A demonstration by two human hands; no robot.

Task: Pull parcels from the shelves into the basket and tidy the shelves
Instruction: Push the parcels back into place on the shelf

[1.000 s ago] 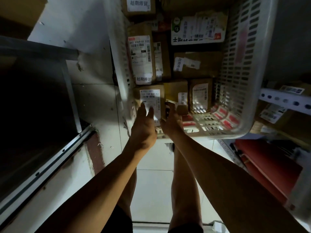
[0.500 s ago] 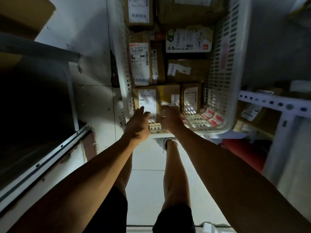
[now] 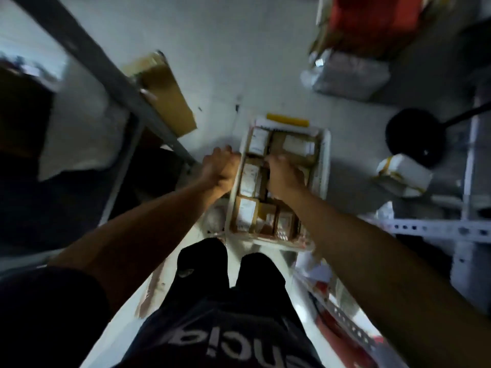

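So the white basket sits on the pale floor right in front of the person's legs, and it's packed with cardboard parcels, most showing white shipping labels. The whole view is pretty blurry, so the labels can't be read.

The left hand is at the basket's left rim, fingers curled over the edge as far as one can make out, gripping the basket wall. The right hand is down inside the basket, on top of the parcels around the middle. Its fingers look bent over a brown box, but the blur makes it impossible to say whether it actually has hold of one or is just pressing on it, so that's a cannot tell.

A yellow strip lies at the far end of the basket, touching or just past its rim.

Around it: a dark metal shelf frame runs diagonally on the left with a flat cardboard box leaning beside it. On the right there's a white perforated shelf frame, a white wrapped parcel with yellow tape near it, a grey bagged parcel further off, something red beyond that, and a round black base with a pole. The person wears dark shorts with white lettering.
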